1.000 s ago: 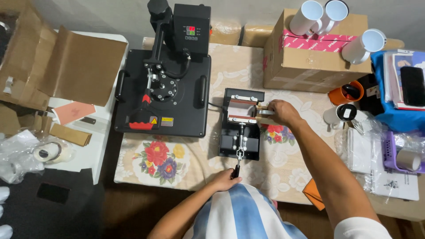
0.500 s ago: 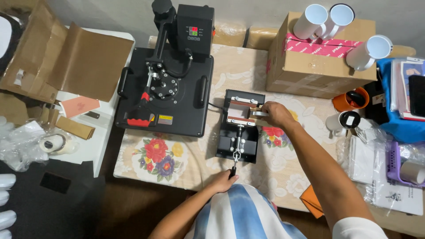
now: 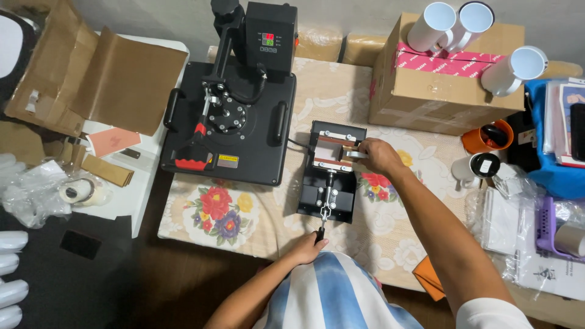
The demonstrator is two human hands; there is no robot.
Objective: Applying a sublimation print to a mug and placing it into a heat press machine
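Note:
A small black mug press (image 3: 329, 194) stands on the flowered tablecloth (image 3: 213, 213). Its long lever (image 3: 324, 207) points toward me. My left hand (image 3: 306, 247) is closed around the black grip at the lever's end. My right hand (image 3: 379, 156) reaches to the right side of the press and pinches the white handle of a mug (image 3: 355, 153) lying inside the brown heating wrap (image 3: 331, 156). Most of the mug is hidden by the wrap.
A large black flat heat press (image 3: 228, 122) sits left of the mug press. A cardboard box (image 3: 439, 91) at the back right carries three white mugs (image 3: 432, 27). An orange mug (image 3: 487, 135), another mug (image 3: 475, 167), papers and bags crowd the right. Cardboard and tape lie left.
Both hands stay where they were on the lever and the mug handle. Only the view has shifted slightly.

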